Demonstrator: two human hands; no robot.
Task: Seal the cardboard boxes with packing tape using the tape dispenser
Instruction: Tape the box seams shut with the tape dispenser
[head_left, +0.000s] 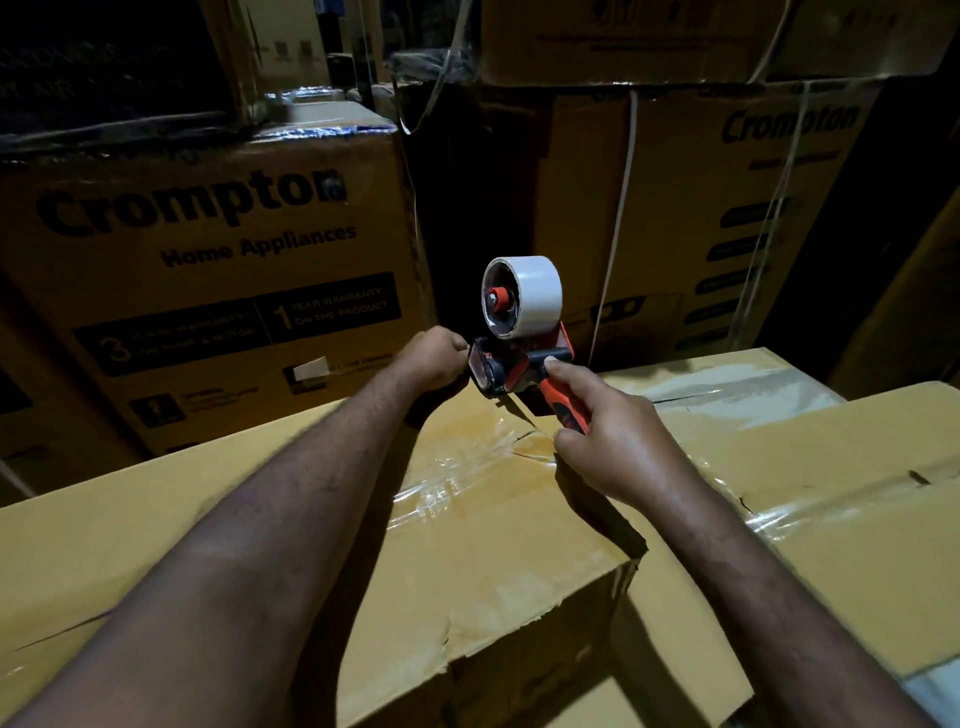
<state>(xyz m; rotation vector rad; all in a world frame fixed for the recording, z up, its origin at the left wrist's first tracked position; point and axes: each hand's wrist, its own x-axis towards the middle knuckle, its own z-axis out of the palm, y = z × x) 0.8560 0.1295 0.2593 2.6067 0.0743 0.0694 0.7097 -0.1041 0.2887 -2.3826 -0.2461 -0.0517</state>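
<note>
Two arms stretch forward over the near cardboard box (467, 545). My right hand (613, 447) wraps the red handle of the tape dispenser (511, 364), with the thumb laid on the handle's top. The dispenser sits at the box's far edge, over the top seam, its white tape roll (535, 293) upright above. My left hand (434, 358) curls against the dispenser's front end; I cannot tell whether it pinches tape. Clear tape shines along the seam. A second box (841, 467) lies just beside it on the right, also taped. Both are closed, so their contents are hidden. Printed cartons (208, 260) behind fade into the dark.
</note>
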